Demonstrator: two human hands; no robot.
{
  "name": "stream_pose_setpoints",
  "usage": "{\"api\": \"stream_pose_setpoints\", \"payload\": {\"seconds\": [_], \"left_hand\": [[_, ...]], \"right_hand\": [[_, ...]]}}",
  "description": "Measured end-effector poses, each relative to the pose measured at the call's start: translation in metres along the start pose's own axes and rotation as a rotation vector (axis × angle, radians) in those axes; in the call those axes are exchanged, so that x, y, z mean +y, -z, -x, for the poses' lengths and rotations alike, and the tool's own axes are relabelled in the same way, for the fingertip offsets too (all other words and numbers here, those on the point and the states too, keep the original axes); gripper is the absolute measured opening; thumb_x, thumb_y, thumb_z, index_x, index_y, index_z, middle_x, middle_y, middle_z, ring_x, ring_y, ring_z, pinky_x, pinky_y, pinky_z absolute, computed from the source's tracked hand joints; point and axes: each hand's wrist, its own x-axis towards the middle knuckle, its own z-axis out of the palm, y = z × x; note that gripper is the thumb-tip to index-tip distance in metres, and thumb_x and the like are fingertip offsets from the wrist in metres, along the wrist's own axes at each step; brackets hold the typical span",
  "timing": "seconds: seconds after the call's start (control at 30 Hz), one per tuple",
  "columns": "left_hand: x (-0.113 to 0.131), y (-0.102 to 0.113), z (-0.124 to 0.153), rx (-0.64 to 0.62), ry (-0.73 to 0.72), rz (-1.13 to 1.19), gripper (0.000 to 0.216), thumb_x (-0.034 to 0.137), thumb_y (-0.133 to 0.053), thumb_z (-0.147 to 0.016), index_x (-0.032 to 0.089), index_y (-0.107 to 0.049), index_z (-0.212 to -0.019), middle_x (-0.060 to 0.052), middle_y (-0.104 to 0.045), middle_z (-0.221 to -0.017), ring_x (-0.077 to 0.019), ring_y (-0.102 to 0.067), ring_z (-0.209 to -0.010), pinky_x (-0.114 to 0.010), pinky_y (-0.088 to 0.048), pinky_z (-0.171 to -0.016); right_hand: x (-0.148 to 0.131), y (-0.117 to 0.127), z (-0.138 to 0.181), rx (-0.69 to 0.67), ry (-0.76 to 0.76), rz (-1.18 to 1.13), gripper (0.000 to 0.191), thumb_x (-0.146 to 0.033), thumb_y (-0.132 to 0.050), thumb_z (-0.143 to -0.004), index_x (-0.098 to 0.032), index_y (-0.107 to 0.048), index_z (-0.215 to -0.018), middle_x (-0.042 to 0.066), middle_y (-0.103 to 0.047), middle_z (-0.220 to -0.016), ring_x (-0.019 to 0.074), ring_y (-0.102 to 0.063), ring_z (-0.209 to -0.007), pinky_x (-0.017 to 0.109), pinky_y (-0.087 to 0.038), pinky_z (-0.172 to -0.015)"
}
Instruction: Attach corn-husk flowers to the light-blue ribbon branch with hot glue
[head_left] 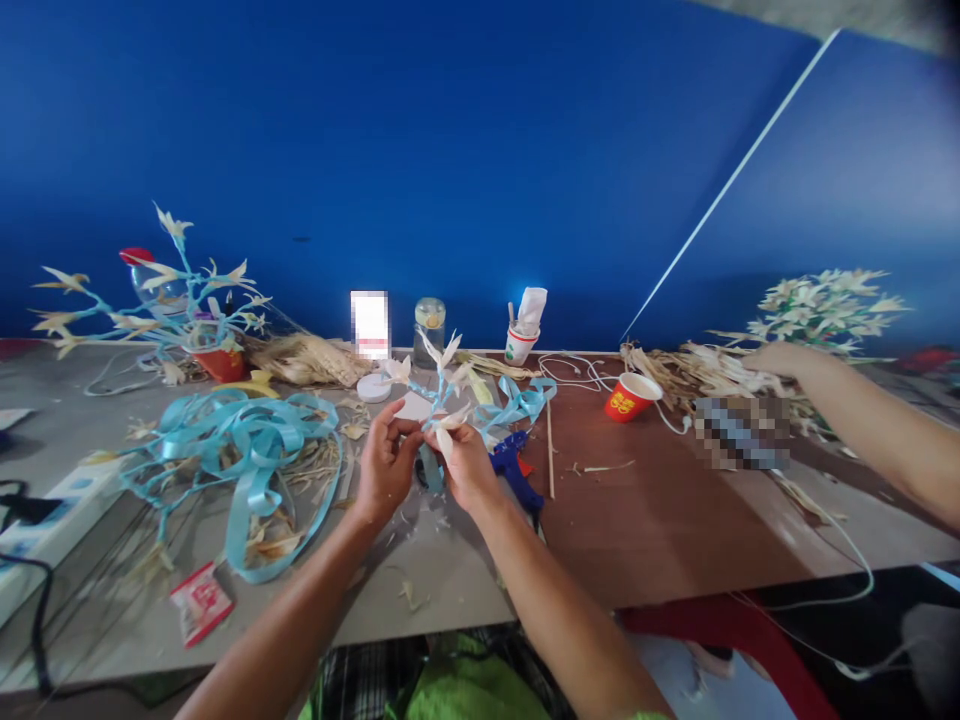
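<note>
My left hand [386, 462] and my right hand [466, 465] meet over the table, both pinched on a small sprig [442, 385] of pale husk flowers wrapped in light blue ribbon. The sprig stands up between the fingertips, and a ribbon tail [525, 400] trails off it to the right. Just right of my right hand lies a blue glue gun [516, 470]. A big loose tangle of light blue ribbon [247, 450] lies left of my left hand.
A finished ribbon branch with husk flowers stands in a red pot [217, 362] at back left. Behind are dried husks [307, 360], a jar [429, 328], a white cup [519, 343], a red cup [628, 396]. Another person's arm [862, 410] reaches in from the right. A thin stick [550, 450] lies nearby.
</note>
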Motion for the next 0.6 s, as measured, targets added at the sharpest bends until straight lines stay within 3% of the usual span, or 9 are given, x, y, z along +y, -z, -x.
{"api": "stream_pose_setpoints", "payload": {"seconds": [0.1,0.33,0.47,0.6], "left_hand": [[0.002,-0.002,0.0,-0.015,0.025,-0.003,0.045,0.024,-0.063,-0.076,0.019,-0.045,-0.117,-0.001,-0.064,-0.078,-0.0127,-0.06,-0.071,-0.025,-0.045,-0.067],[0.008,0.001,-0.007,-0.138,0.261,0.213,0.042,0.028,-0.068,-0.072,0.017,-0.052,-0.109,0.0,-0.064,-0.076,-0.0119,-0.06,-0.07,-0.025,-0.045,-0.068],[0.005,0.006,-0.01,-0.181,0.368,0.304,0.041,0.03,-0.069,-0.07,0.016,-0.056,-0.107,-0.004,-0.066,-0.085,-0.0133,-0.061,-0.076,-0.026,-0.045,-0.073],[0.008,0.008,-0.01,-0.213,0.442,0.341,0.045,0.026,-0.073,-0.067,0.015,-0.056,-0.107,-0.003,-0.066,-0.079,-0.013,-0.061,-0.072,-0.025,-0.045,-0.068]], "right_hand": [[-0.005,0.0,0.0,-0.012,-0.064,-0.083,0.018,-0.031,-0.07,-0.058,-0.019,-0.057,-0.063,-0.004,-0.058,-0.061,0.0129,-0.054,-0.061,0.026,-0.041,-0.062],[-0.007,0.006,-0.002,-0.04,-0.082,-0.064,0.026,-0.034,-0.075,-0.055,-0.02,-0.06,-0.07,-0.002,-0.062,-0.067,0.0146,-0.056,-0.063,0.027,-0.044,-0.063],[-0.004,0.011,-0.005,-0.042,-0.102,-0.074,0.027,-0.034,-0.077,-0.052,-0.019,-0.061,-0.069,-0.001,-0.062,-0.066,0.0134,-0.055,-0.061,0.025,-0.044,-0.059],[-0.005,0.011,-0.005,-0.03,-0.128,-0.037,0.031,-0.037,-0.079,-0.049,-0.019,-0.061,-0.066,-0.001,-0.06,-0.062,0.0124,-0.054,-0.055,0.024,-0.043,-0.054]]}}
